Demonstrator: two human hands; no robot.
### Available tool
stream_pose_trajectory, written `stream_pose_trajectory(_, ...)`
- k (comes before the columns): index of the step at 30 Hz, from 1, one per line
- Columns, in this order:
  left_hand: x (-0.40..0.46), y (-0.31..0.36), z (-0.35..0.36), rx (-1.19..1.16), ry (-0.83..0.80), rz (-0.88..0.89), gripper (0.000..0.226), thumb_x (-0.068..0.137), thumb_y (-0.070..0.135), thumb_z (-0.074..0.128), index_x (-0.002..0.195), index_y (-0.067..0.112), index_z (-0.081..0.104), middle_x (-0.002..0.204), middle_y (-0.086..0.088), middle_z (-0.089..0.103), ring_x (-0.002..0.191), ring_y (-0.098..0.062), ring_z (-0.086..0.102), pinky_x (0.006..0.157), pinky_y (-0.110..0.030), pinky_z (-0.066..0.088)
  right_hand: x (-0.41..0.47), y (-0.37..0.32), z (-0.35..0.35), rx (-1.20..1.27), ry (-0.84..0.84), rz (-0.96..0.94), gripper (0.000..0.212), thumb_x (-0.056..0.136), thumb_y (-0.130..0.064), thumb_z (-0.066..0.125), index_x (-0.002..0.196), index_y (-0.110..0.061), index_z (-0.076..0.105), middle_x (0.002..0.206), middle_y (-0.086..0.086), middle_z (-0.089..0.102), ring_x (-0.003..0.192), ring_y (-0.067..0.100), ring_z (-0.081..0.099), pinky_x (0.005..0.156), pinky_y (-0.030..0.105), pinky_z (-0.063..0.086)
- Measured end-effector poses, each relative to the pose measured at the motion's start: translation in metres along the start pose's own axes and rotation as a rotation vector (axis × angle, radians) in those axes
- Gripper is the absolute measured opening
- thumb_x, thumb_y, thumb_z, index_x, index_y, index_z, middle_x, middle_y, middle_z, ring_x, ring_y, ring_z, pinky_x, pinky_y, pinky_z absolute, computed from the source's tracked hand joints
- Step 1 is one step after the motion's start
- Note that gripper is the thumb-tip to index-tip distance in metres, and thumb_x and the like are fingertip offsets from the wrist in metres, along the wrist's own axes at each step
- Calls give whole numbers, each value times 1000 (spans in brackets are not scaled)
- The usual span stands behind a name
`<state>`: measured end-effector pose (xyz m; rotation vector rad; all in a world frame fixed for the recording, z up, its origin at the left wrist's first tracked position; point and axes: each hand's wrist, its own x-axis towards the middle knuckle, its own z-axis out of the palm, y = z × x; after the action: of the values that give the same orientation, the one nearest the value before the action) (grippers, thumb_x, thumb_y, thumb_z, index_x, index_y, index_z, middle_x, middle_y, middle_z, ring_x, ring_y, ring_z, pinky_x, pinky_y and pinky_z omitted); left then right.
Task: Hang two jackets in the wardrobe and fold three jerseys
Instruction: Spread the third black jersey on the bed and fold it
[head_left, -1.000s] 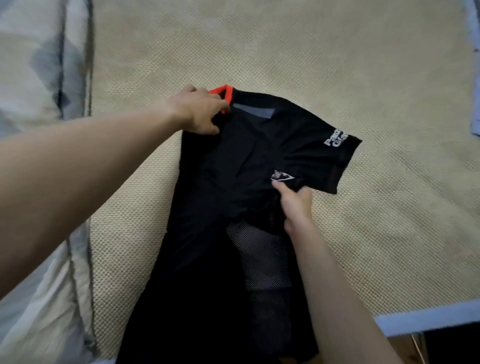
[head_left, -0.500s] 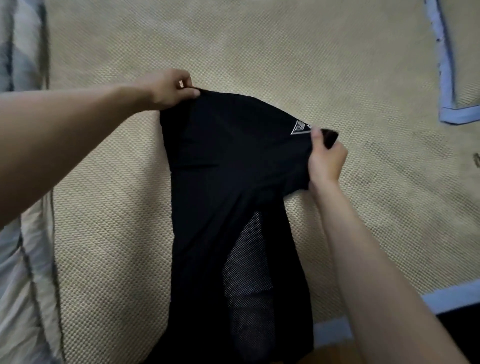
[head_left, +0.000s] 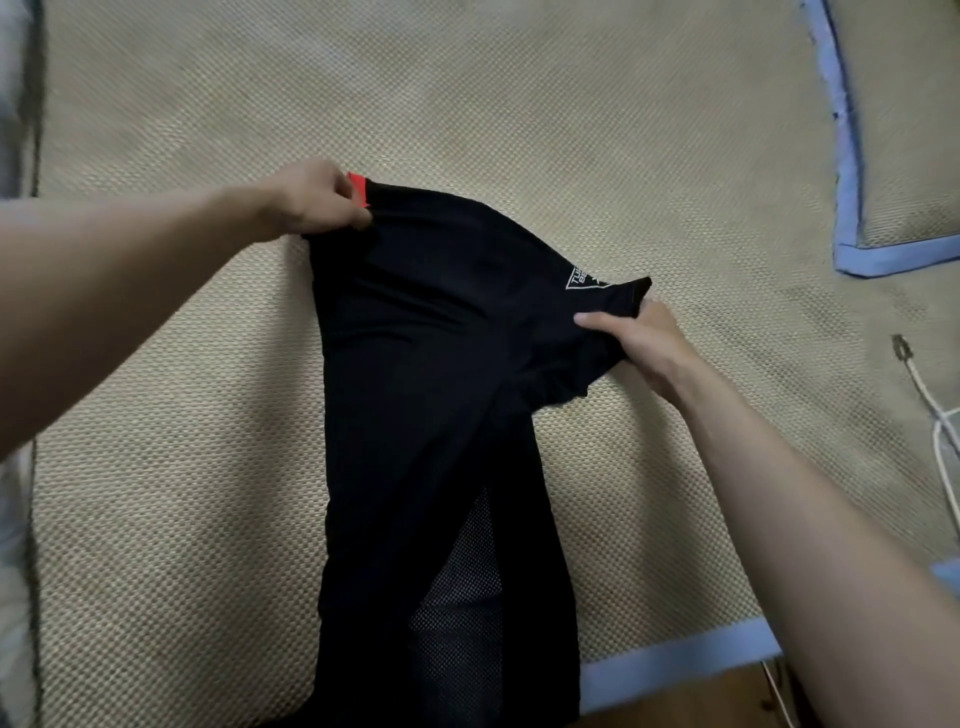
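A black jersey (head_left: 426, 364) with a red collar edge and a white triangular logo lies stretched lengthwise over the beige woven mat (head_left: 519, 104). Its lower part has a mesh panel and runs off the bottom edge of the view. My left hand (head_left: 311, 200) grips the jersey at the red collar, upper left. My right hand (head_left: 636, 338) pinches the sleeve end at the right, just below the logo. The cloth is pulled taut between both hands.
A second mat piece with a blue border (head_left: 852, 208) lies at the upper right. A white cable (head_left: 935, 426) trails at the right edge. Grey bedding (head_left: 15, 519) runs along the left side. The mat's blue front border (head_left: 675, 660) meets a wooden floor below.
My right hand pulled the sleeve out to the right and flipped it, so a different logo shows. My left hand kept its grip at the collar, where the red edge shows again.
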<state>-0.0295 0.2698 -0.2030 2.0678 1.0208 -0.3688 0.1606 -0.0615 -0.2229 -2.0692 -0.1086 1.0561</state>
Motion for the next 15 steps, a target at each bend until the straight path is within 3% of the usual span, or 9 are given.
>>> stream_pose_trajectory(6,14,3,-15,-147,122,-61,17,98,19,60,112,14,66,106,-9,61,96,-22,58,77,-32,47,0,5,3,114,88,-101,29,93,-29,73,117,-13,70,114,2,77,106,19,73,98,42,58)
stream_pose_trajectory(8,20,3,-11,-163,194,-90,14,98,16,57,109,14,65,102,-9,60,91,-21,59,71,-30,48,5,7,14,94,133,-98,17,96,-27,69,109,-17,71,112,2,76,105,20,73,98,42,58)
stream_pose_trajectory(11,23,5,-2,-169,297,-173,16,93,13,56,80,20,59,86,-4,58,66,-14,53,55,-27,44,10,14,31,19,200,-56,24,92,-28,70,111,-14,69,109,2,75,102,21,72,97,42,57)
stream_pose_trajectory(13,21,8,3,-203,357,-213,20,91,16,55,71,20,55,87,-6,59,65,-15,53,59,-29,46,10,16,39,-50,258,-52,28,93,-24,69,118,-11,66,110,1,73,101,19,69,92,34,55)
stream_pose_trajectory(15,16,11,7,-130,394,-205,14,93,18,53,84,18,63,91,-8,61,84,-23,60,76,-34,49,7,14,43,-57,306,-58,34,91,-21,66,121,-8,60,109,0,70,95,15,67,85,31,55)
